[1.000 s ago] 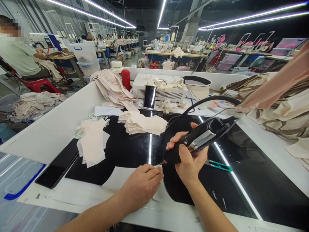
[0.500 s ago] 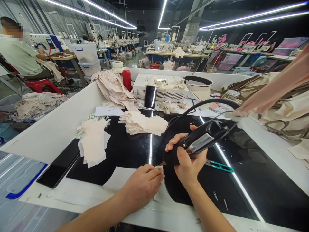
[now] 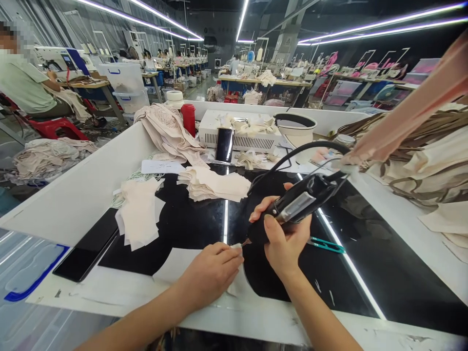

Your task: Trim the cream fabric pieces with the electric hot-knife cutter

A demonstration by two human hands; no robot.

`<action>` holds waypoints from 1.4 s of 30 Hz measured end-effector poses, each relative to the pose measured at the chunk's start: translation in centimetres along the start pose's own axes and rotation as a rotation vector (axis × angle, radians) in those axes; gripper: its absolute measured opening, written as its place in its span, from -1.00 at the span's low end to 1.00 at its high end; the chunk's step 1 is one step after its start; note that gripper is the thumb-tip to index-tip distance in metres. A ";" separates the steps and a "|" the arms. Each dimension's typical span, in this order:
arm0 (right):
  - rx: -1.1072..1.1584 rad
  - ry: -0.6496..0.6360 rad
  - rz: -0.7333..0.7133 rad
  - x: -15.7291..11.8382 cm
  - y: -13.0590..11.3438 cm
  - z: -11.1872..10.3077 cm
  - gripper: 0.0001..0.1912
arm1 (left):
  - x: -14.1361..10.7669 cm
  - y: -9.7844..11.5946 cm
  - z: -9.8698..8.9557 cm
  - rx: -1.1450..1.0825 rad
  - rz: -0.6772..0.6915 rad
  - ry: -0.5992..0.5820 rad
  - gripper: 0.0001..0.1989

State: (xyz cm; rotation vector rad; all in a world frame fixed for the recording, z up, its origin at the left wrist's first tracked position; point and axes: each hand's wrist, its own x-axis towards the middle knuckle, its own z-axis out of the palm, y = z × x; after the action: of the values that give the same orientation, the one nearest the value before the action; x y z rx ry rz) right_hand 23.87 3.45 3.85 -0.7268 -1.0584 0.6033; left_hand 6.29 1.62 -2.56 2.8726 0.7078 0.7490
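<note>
My right hand point(image 3: 283, 236) is wrapped round a black handheld tool point(image 3: 298, 204) with a silver plate and a cable at its back end. A small copper-coloured tip point(image 3: 247, 242) sticks out of the tool toward my left hand point(image 3: 215, 273). The left fingers are pinched on a small piece of pale fabric point(image 3: 237, 246), mostly hidden by them. Beneath the left hand lies a white sheet point(image 3: 177, 263) on the black board point(image 3: 175, 214). Teal thread snips point(image 3: 327, 244) lie to the right of my right hand.
Two stacks of cream fabric pieces point(image 3: 141, 209) point(image 3: 219, 184) lie on the board. A black phone point(image 3: 86, 248) is at the left. Behind stand a white box point(image 3: 241, 136), a red bottle point(image 3: 188, 120) and a tape roll point(image 3: 295, 127). A seated person point(image 3: 27, 83) is far left.
The left fingertips and the tool tip are slightly farther apart, with more of the copper-coloured tip showing. The whole view has shifted a little.
</note>
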 end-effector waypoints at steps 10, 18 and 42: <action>-0.034 -0.007 0.046 -1.5 -3.5 -3.2 -0.44 | -0.5 -2.2 -2.4 0.134 -0.044 0.006 -0.73; 0.015 0.027 0.023 -2.3 -3.2 -3.6 -0.47 | -0.1 1.5 -1.5 -0.012 0.090 0.031 -0.78; 0.091 -0.015 0.014 -2.6 -2.7 -2.9 -0.47 | -0.6 1.6 0.1 0.009 0.068 -0.043 -0.77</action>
State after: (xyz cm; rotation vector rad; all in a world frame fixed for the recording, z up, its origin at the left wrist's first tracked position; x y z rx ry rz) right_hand 25.85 -0.90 3.65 -0.6514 -1.0339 0.6653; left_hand 6.58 -0.08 -2.58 2.9250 0.6129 0.6913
